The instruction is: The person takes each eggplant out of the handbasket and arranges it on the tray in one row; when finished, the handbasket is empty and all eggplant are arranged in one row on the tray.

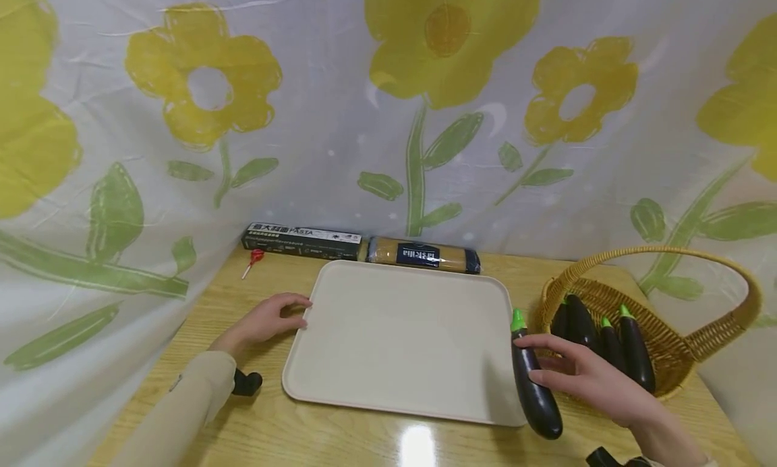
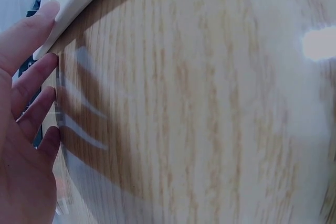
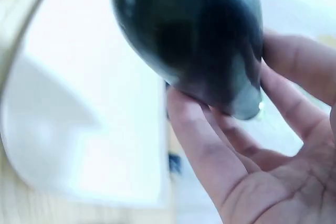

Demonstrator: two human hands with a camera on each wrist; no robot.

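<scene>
My right hand (image 1: 583, 376) holds a dark purple eggplant (image 1: 535, 393) with a bright green stem, pinched between thumb and fingers over the right edge of the white tray (image 1: 400, 339). In the right wrist view the eggplant (image 3: 189, 30) fills the top, and fingers (image 3: 205, 145) reach round its sides. My left hand (image 1: 276, 318) is at the tray's left edge, its fingers loosely bent and fingertips right at the rim. The left wrist view shows the thumb (image 2: 31, 30) against the tray's rim. Several more eggplants (image 1: 634, 345) lie in a wicker basket (image 1: 674, 379) on the right.
Behind the tray lie a black pasta box (image 1: 301, 242) and a pack of spaghetti (image 1: 419, 254). A small red-headed lollipop (image 1: 255, 256) rests at the back left. The basket's tall handle (image 1: 722, 318) arches over the right side. A flowered cloth (image 1: 328, 163) hangs behind the wooden table (image 1: 340, 433).
</scene>
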